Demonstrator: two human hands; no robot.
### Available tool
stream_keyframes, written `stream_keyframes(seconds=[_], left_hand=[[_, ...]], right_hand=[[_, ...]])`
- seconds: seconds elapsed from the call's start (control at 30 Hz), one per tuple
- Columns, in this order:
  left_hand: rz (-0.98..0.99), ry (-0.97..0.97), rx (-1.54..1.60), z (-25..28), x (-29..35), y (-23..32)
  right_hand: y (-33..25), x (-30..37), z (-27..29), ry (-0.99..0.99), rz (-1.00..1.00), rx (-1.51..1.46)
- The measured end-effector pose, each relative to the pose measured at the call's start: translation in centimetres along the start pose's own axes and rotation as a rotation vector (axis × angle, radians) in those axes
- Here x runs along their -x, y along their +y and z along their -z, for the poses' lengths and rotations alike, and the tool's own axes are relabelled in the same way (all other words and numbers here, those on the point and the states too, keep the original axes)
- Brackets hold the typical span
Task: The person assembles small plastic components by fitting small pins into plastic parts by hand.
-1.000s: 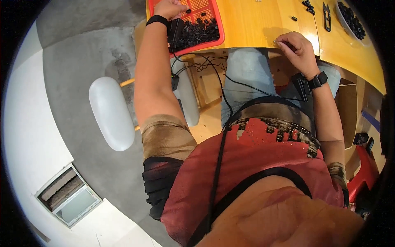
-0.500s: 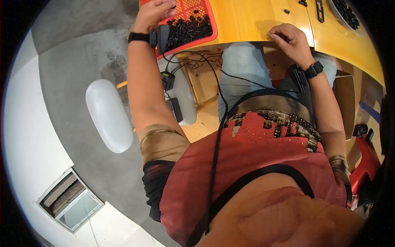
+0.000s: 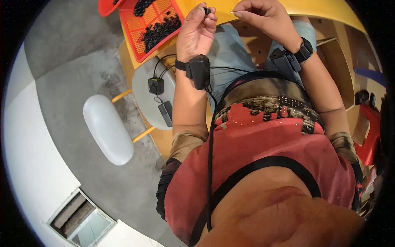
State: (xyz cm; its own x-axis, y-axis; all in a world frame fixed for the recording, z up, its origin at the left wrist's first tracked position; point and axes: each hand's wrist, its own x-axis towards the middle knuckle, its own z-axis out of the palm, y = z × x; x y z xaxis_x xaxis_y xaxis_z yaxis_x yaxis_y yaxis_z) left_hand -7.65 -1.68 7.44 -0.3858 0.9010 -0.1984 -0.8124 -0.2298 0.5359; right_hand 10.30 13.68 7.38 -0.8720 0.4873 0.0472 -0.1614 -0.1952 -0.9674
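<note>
Over the front edge of the yellow table (image 3: 190, 5), my left hand (image 3: 195, 36) is turned palm up. A small black plastic part (image 3: 207, 11) is pinched between its thumb and fingertips. To its right, my right hand (image 3: 269, 19) is closed in a pinch on a tiny pale, shiny piece (image 3: 233, 12), too small to name. The two hands are apart, and the pale piece points toward the black part. Left of my left hand, a red plastic basket (image 3: 134, 45) holds heaps of small black parts (image 3: 161, 33).
Another red container (image 3: 108, 7) shows at the upper left. Cables run from my wrist devices to black boxes (image 3: 156, 86) on a grey seat (image 3: 142, 92) with a grey backrest (image 3: 108, 129). A cardboard box (image 3: 335, 61) stands under the table at right.
My left hand has moved from over the basket toward my right hand, now with a black part in its fingers. The view has shifted, and the basket appears farther left.
</note>
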Motion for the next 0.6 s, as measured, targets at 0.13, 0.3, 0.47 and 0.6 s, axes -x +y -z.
stream_keyframes(seconds=[0.13,0.3,0.47,0.6], left_hand=[[0.049,0.011,0.056,1.0,-1.6,-1.8],[0.038,-0.056,0.155,-1.6,-1.3,-3.0],[-0.005,-0.043,0.112,-1.6,-1.0,-3.1],[-0.018,-0.07,0.085,-0.9,-1.0,-3.4]], right_hand=[[-1.1,0.2,-0.1,0.031,0.044,0.052],[-0.8,0.3,0.4,0.101,0.102,0.13],[-1.4,0.0,0.2,0.149,0.172,0.207],[-1.7,0.3,0.2,0.156,0.144,0.291]])
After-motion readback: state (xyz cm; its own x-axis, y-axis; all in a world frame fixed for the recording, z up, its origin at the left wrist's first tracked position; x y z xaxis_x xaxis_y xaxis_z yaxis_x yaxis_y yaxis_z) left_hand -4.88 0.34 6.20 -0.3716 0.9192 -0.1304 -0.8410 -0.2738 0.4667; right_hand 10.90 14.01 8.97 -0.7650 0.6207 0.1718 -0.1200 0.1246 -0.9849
